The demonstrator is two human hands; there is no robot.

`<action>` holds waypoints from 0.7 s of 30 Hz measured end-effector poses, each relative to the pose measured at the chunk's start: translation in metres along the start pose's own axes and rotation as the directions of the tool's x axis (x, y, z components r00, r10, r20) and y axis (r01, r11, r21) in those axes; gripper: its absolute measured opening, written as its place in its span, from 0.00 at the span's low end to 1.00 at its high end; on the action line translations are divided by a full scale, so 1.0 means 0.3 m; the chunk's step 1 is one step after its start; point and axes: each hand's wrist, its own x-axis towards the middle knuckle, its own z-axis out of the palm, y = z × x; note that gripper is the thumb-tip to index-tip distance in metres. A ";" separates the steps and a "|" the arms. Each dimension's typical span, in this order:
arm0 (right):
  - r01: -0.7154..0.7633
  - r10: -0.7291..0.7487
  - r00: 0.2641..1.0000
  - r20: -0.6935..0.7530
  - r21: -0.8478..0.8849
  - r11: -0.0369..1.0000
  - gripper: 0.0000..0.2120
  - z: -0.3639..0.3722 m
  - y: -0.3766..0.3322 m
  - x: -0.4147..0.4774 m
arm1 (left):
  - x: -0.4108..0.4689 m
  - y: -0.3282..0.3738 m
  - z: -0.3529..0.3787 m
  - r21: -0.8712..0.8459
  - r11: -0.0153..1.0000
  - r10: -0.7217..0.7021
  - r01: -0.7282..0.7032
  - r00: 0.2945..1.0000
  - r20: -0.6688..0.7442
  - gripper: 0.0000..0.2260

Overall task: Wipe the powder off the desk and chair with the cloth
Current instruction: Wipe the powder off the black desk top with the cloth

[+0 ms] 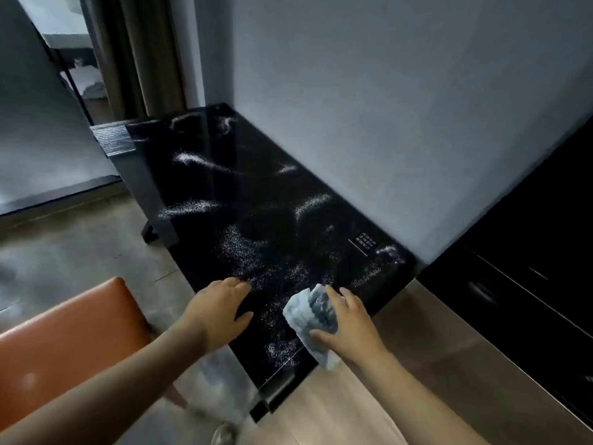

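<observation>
Powder-streaked black desk (256, 194), right hand (353, 329) gripping cloth (308, 316), left hand (218, 309) flat

desk (205, 175) glossy blk | cloth (308, 313) soft fabric | chair (64, 342) smooth leather-like

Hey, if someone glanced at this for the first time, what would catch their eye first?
White powder lies streaked and speckled across the glossy black desk along the grey wall. At its near end the right hand grips a crumpled pale cloth, and the left hand rests flat beside it. An orange chair sits at lower left.
</observation>
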 end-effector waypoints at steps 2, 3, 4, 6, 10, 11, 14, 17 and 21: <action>-0.023 0.023 1.000 -0.001 -0.009 1.000 0.44 0.044 -0.005 0.044 | 0.037 -0.048 0.011 -0.020 1.000 0.008 -0.007 1.000 0.016 0.24; -0.056 0.056 0.998 0.012 -0.017 0.998 0.43 0.073 -0.006 0.062 | 0.054 -0.074 0.024 -0.021 1.000 0.015 -0.014 1.000 0.020 0.23; -0.086 0.086 0.996 0.027 -0.009 0.996 0.43 0.097 -0.010 0.081 | 0.069 -0.095 0.032 -0.025 1.000 0.015 -0.014 0.999 0.031 0.23; -0.148 0.148 0.987 0.060 -0.007 0.989 0.43 0.156 -0.015 0.122 | 0.093 -0.129 0.060 -0.018 1.000 0.022 -0.021 0.998 0.061 0.22; -0.204 0.208 0.977 0.039 -0.083 0.975 0.41 0.236 0.001 0.183 | 0.122 -0.186 0.106 -0.021 1.000 0.020 -0.018 0.996 0.089 0.22; -0.213 0.217 0.976 0.037 -0.087 0.973 0.41 0.251 0.009 0.196 | 0.129 -0.198 0.117 -0.021 1.000 0.022 -0.020 0.995 0.096 0.22; -0.211 0.215 0.976 0.036 -0.089 0.973 0.41 0.284 0.029 0.224 | 0.145 -0.220 0.138 -0.023 1.000 0.016 -0.014 0.992 0.124 0.22; -0.180 0.179 0.984 -0.016 -0.098 0.979 0.42 0.300 0.037 0.236 | 0.161 -0.227 0.152 0.005 1.000 0.020 -0.021 0.988 0.153 0.22; -0.105 0.094 0.987 -0.133 -0.075 0.992 0.37 0.310 0.047 0.265 | 0.186 -0.233 0.159 0.021 0.999 0.022 -0.026 0.982 0.185 0.20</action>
